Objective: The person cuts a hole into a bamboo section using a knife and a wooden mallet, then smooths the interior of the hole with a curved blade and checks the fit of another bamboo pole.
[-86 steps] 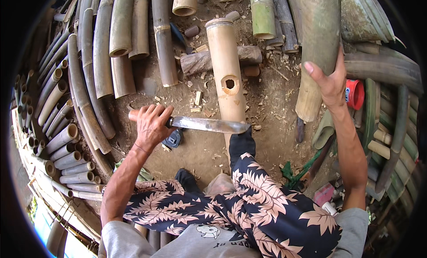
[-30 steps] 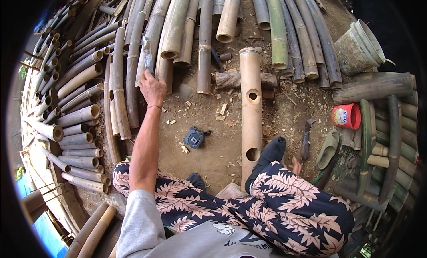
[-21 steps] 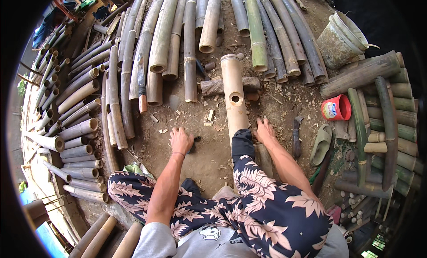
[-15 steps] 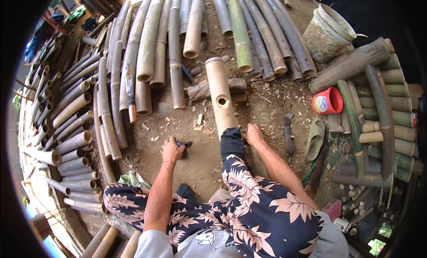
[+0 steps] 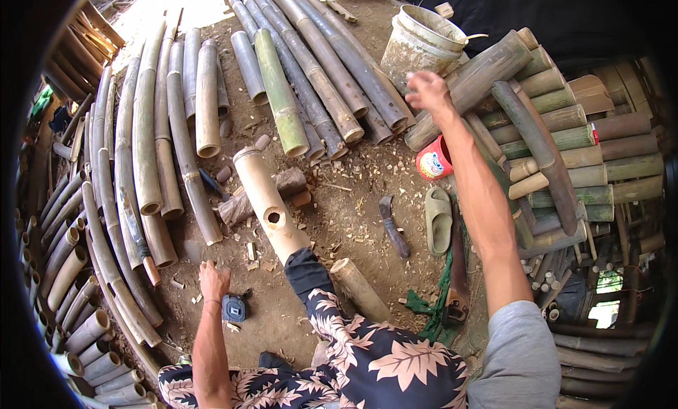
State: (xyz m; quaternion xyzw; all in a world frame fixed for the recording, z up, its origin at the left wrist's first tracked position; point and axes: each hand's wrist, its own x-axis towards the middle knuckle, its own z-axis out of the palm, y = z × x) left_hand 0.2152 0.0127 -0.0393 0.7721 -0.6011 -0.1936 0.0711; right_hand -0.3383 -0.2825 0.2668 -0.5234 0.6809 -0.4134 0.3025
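Note:
My right hand [image 5: 427, 93] is stretched forward with its fingers apart, just in front of the dirty white bucket [image 5: 417, 49] and over the end of a thick bamboo pole [image 5: 470, 91]. It appears to hold nothing. My left hand [image 5: 214, 282] is low over the dirt, fingers loosely spread. Beside it lies a dark tape measure [image 5: 234, 308], out of its grasp. Between my hands, a pale bamboo tube [image 5: 261, 187] with a round hole rests across a short log [image 5: 240, 210]. My leg in dark patterned cloth [image 5: 311, 271] lies over its near end.
A red tub [image 5: 434, 158], a curved knife [image 5: 393, 229] and a green clog [image 5: 438, 222] are on the right. A short bamboo piece [image 5: 360, 289] lies by my leg. Long bamboo poles [image 5: 148, 127] fill the left and far ground; stacked bamboo [image 5: 565, 148] stands right.
My right hand has left the spot beside my knee and reached far forward and right. The tape measure, earlier under my left hand, now lies apart from it. The view has turned rightward.

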